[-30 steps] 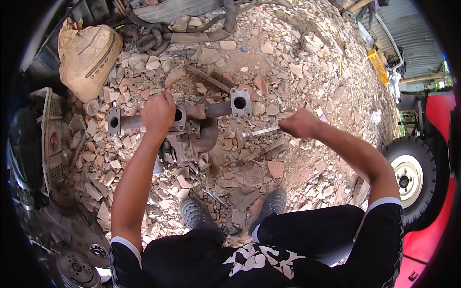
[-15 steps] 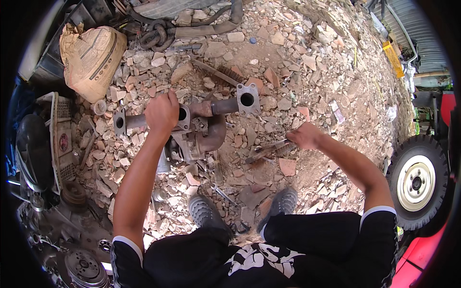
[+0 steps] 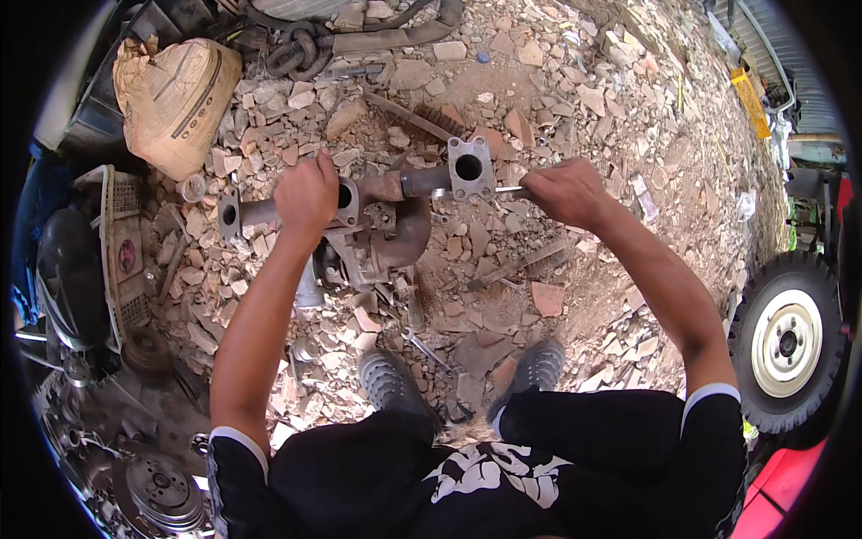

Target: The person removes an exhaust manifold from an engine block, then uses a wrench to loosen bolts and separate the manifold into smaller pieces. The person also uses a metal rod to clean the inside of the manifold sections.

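My left hand [image 3: 307,199] is closed around the pipe of a rusty exhaust manifold [image 3: 382,187], between its left end flange and middle flange. The manifold sits above the rubble, with a curved pipe and turbo-like housing [image 3: 364,256] below it. In my right hand [image 3: 567,192] is a silver wrench [image 3: 510,190], fist wrapped round its near part. The wrench reaches left, passing the square right flange [image 3: 470,168]; part of it is hidden there. A wire brush [image 3: 521,263] lies on the ground, nearer me than the right hand.
Broken tile and stones cover the ground. Another wrench [image 3: 424,349] lies by my left shoe [image 3: 392,379]. A paper sack [image 3: 175,108] and a plastic crate [image 3: 124,256] stand left, above metal engine parts [image 3: 157,490]. A wheel [image 3: 787,343] is at right.
My right hand has moved up from beside the wire brush, bringing the wrench to the manifold's right flange. My left hand keeps its hold on the manifold.
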